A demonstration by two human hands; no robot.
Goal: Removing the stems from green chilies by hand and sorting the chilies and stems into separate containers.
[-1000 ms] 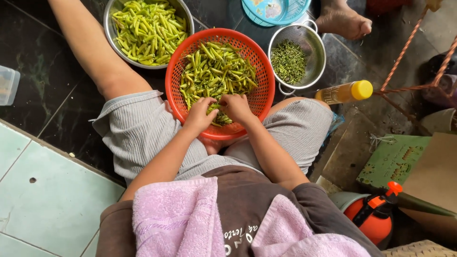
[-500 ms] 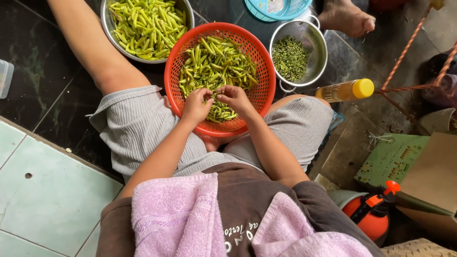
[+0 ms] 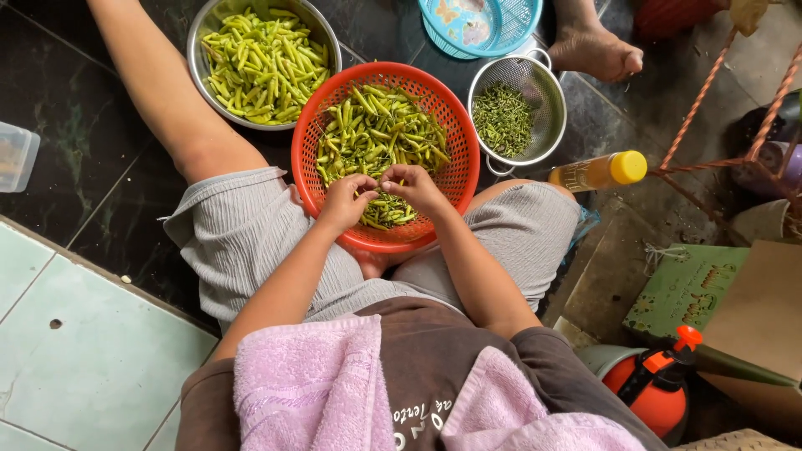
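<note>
Both hands are down in the red basket [image 3: 311,171], right at its near edge, over the heap of green chilies [image 3: 380,134]. The left hand [image 3: 347,200] and the right hand [image 3: 418,188] meet fingertip to fingertip, and each grip is pressed together, pinching one small green chili [image 3: 380,185] between them. That chili is mostly covered by the fingers, so which way its tip points is too hidden to tell; what shows of it runs roughly left to right, from one hand across to the other. The basket sits in the person's lap, between the knees, on the dark floor [image 3: 75,142]. In the heap the chilies lie every which way, many with their long axis running towards the far rim. Just beyond the basket, touching its rim, a steel bowl [image 3: 200,25] holds more green chilies. To the right, a metal colander [image 3: 551,92] holds small green stems, and a yellow-capped bottle [image 3: 597,171] lies on its side, cap pointing right.
</note>
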